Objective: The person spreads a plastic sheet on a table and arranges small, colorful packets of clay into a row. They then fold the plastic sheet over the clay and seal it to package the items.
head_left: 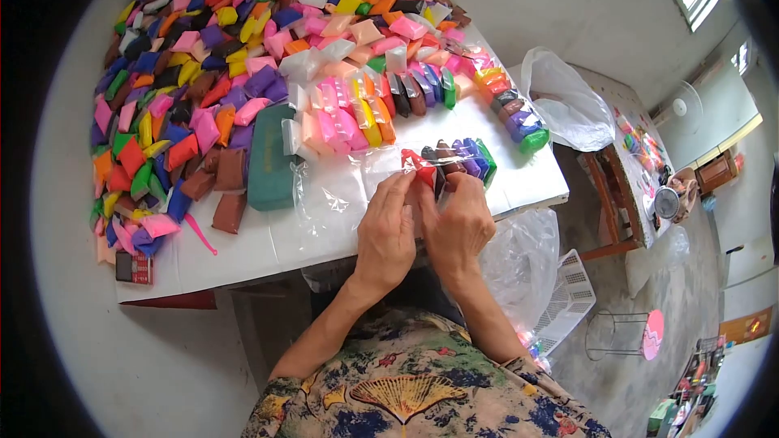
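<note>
Both hands meet at the front of the white table, at the near side of a row of small soft colored packets (469,156) under shiny clear film. My left hand (385,235) has its fingers closed at the red packet (415,164) on the row's left end. My right hand (459,225) pinches the row beside it, near the black and brown packets; its exact grip is partly hidden. Clear plastic film (329,199) lies flat left of the hands. Just behind, a longer double row of packets (345,120) runs from pale pink to green.
A big heap of mixed packets (203,73) covers the table's left and back. A dark green block (272,158) stands by it. Another packet row (511,109) lies at the right edge. Plastic bags (564,101), a white basket (572,296) and a stool (652,334) are to the right.
</note>
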`<act>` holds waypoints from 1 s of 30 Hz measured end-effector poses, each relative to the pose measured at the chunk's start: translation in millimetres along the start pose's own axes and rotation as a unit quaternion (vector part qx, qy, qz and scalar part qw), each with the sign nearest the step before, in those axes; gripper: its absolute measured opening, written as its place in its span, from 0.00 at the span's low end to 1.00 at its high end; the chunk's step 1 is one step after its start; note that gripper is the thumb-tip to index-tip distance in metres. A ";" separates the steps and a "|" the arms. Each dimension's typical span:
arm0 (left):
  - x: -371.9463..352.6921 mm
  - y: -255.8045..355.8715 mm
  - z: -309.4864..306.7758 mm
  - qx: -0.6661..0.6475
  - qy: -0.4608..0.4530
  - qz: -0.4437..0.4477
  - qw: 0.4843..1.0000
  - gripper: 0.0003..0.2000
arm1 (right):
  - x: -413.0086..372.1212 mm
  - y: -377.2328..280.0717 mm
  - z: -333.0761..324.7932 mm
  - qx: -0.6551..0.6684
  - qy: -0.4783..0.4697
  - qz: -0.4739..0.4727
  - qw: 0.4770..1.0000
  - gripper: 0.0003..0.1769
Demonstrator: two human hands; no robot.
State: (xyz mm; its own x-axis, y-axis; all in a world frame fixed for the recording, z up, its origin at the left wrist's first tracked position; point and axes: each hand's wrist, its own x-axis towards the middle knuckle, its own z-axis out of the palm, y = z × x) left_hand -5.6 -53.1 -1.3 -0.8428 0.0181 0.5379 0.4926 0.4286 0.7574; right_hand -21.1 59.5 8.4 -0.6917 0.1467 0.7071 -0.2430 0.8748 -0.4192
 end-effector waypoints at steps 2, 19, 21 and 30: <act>1.2 0.0 -2.1 -0.009 -0.013 -0.021 1.000 0.21 | -2.3 -0.4 -9.5 0.004 -0.010 -0.003 1.000 0.16; 7.0 -0.7 1.0 -0.008 -0.023 -0.062 0.998 0.21 | -8.7 6.7 -4.9 0.033 -0.078 0.025 0.996 0.11; 5.9 -1.0 1.6 0.014 -0.022 -0.052 0.998 0.21 | -8.0 3.4 -16.7 0.042 -0.118 0.047 0.991 0.11; 2.1 -2.3 5.5 0.036 -0.023 -0.024 0.999 0.24 | 69.9 -20.2 -31.9 0.099 -0.102 -0.034 0.989 0.14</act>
State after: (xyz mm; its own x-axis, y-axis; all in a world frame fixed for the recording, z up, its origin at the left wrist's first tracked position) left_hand -9.7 -49.1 -3.9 -0.8747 0.0374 0.4832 0.4365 0.4941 0.7519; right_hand -42.9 66.8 84.4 -0.7868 -0.0231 0.6168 -0.4088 0.7682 -0.4926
